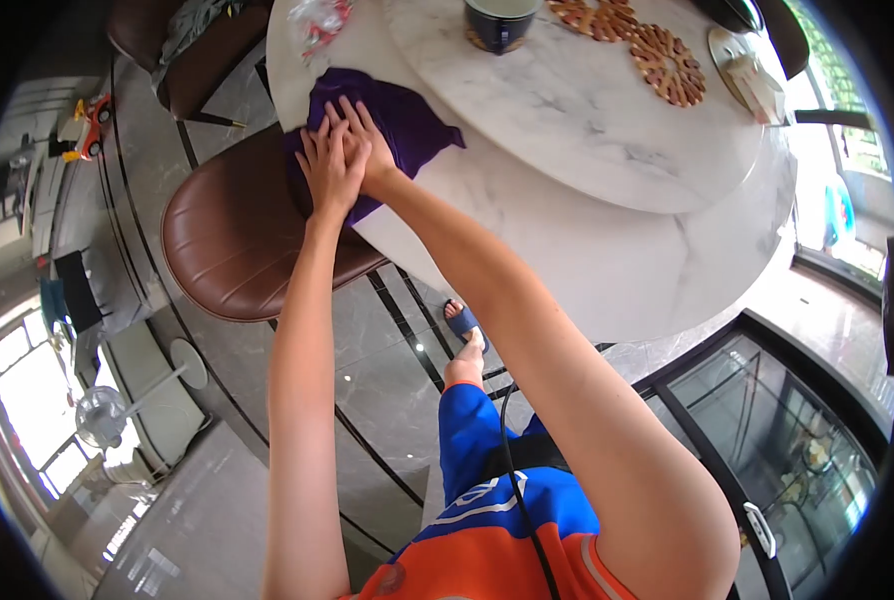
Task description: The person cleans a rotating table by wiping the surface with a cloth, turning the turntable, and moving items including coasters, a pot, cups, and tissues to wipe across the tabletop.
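Observation:
A purple cloth (pixel 422 130) lies crumpled at the left edge of the white marble table (pixel 607 270), with part of it hanging over the edge. My left hand (pixel 333 170) rests on the cloth with its fingers spread. Beside it and partly overlapping it, my right hand (pixel 370 150) also lies on the cloth, fingers stretched out. Both palms face down, and neither hand is wrapped round anything.
A brown leather chair (pixel 232 225) stands against the table's left side. On the raised round marble top (pixel 567 130) are a dark cup (pixel 500 30) and woven trivets (pixel 667 65). A clear plastic bag (pixel 319 22) lies at the table's far left.

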Demonstrator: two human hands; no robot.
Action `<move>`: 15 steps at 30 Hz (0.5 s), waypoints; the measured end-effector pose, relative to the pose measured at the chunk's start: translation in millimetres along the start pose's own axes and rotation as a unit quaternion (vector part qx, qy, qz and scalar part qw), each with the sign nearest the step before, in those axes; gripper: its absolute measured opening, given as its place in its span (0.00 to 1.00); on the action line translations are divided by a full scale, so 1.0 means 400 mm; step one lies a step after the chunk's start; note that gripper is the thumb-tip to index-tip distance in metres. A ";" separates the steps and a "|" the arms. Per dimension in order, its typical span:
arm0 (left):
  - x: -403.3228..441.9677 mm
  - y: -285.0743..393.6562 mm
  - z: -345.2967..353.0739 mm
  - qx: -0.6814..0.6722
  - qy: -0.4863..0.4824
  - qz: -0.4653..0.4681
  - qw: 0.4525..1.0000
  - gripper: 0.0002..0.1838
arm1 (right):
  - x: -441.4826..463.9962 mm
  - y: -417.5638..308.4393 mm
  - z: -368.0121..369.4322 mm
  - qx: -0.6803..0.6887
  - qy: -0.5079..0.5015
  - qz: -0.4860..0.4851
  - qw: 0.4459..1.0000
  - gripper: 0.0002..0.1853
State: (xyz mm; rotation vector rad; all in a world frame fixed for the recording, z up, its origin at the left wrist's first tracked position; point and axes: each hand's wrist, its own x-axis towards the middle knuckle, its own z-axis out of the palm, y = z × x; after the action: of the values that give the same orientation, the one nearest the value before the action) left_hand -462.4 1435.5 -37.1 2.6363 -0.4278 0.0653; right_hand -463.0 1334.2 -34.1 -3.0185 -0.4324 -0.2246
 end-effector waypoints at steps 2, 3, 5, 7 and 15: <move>-0.048 0.083 0.013 -0.003 -0.007 0.018 1.000 0.33 | -0.085 0.052 -0.016 0.141 0.054 0.003 0.989 0.34; -0.091 0.133 0.023 -0.018 -0.007 0.034 0.999 0.32 | -0.150 0.071 -0.018 0.167 0.073 0.007 0.983 0.33; -0.177 0.253 0.051 -0.042 -0.026 0.052 0.997 0.35 | -0.293 0.122 -0.045 0.205 0.090 0.013 0.974 0.31; -0.255 0.417 0.058 -0.064 -0.028 0.072 0.995 0.41 | -0.458 0.205 -0.074 0.271 0.099 0.003 0.957 0.29; 0.032 0.785 0.111 -0.260 0.121 -0.156 0.945 0.37 | -1.055 0.599 -0.322 0.576 -0.063 0.227 0.782 0.28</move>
State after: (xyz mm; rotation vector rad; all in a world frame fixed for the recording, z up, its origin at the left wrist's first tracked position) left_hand -548.9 1146.9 63.0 2.1071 0.0592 0.1499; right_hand -812.4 976.8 11.9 -1.8115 0.1589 0.2213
